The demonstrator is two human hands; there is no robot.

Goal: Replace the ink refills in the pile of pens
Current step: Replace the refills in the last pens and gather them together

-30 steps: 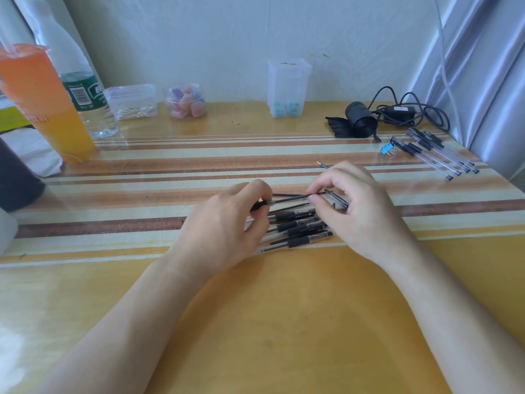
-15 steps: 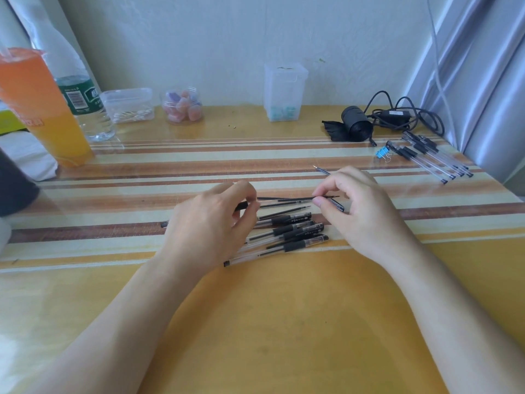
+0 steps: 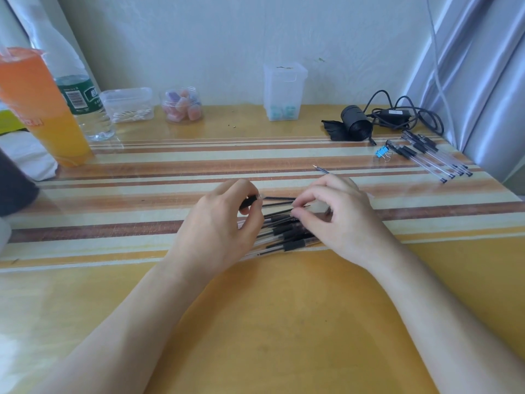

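A pile of clear pens with black grips (image 3: 287,237) lies on the striped table between my hands. My left hand (image 3: 218,226) pinches a clear pen barrel (image 3: 250,201) by its black grip end, just above the pile. A thin black refill (image 3: 277,198) sticks out of that barrel toward the right. My right hand (image 3: 335,214) pinches the refill's far end between thumb and forefinger. A loose refill tip (image 3: 320,169) pokes out behind my right hand. A second group of pens (image 3: 434,157) lies at the far right.
An orange drink cup (image 3: 37,106) and a water bottle (image 3: 82,103) stand at the far left. Small plastic tubs (image 3: 127,105), a tall clear box (image 3: 284,92), a black roll with cable (image 3: 358,123) and a blue binder clip (image 3: 382,153) line the back.
My hands have come a little closer together over the pile, and the refill between them looks shorter. The view has shifted slightly.
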